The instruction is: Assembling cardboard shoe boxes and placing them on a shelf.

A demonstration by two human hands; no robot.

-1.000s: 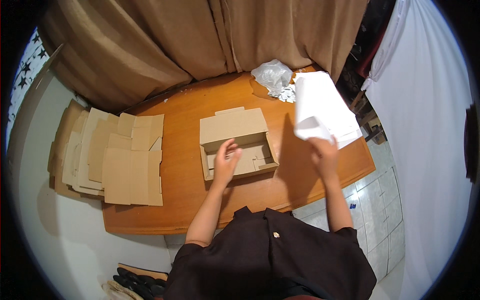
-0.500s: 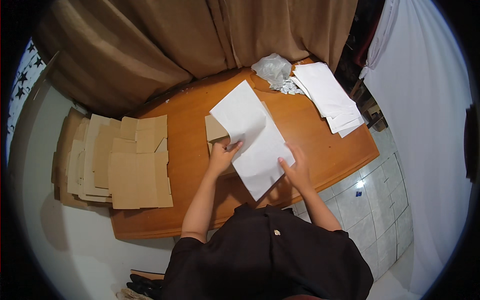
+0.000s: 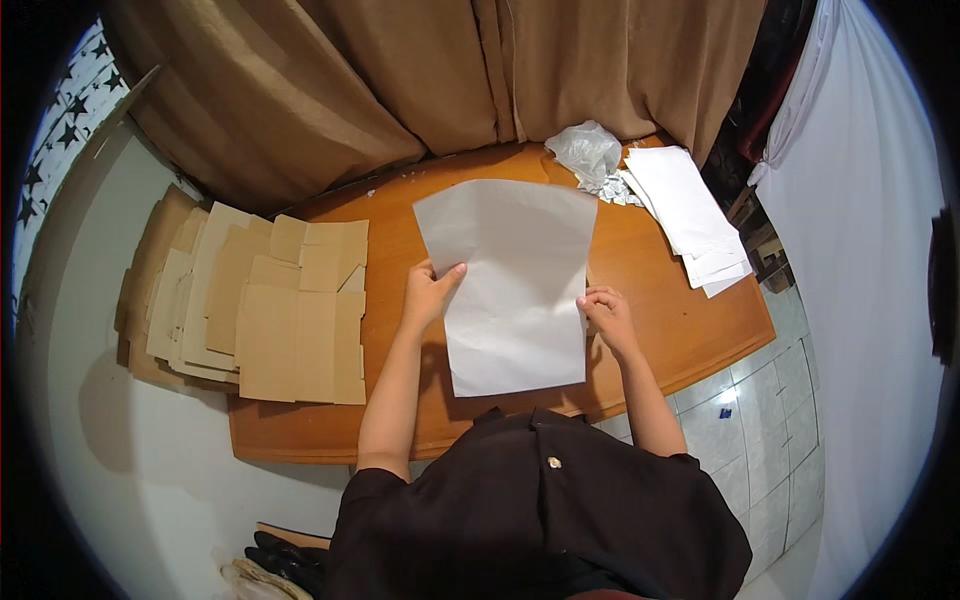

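A large white sheet of paper is held up in front of me above the table, its far edge curling slightly. My left hand pinches its left edge, thumb on top. On the opposite edge, my right hand grips the paper between thumb and bent fingers. Most of whatever lies under the sheet is hidden; only a thin brown sliver shows by my right hand.
Flattened brown cardboard boxes lie stacked at the table's left end. At the far right are a pile of white sheets and a clear plastic bag beside small silvery pieces. A brown curtain hangs behind the wooden table.
The sheet has turned from a slanted position to nearly straight and spread wider. It now covers the cardboard that showed beneath it. Both hands still hold its side edges.
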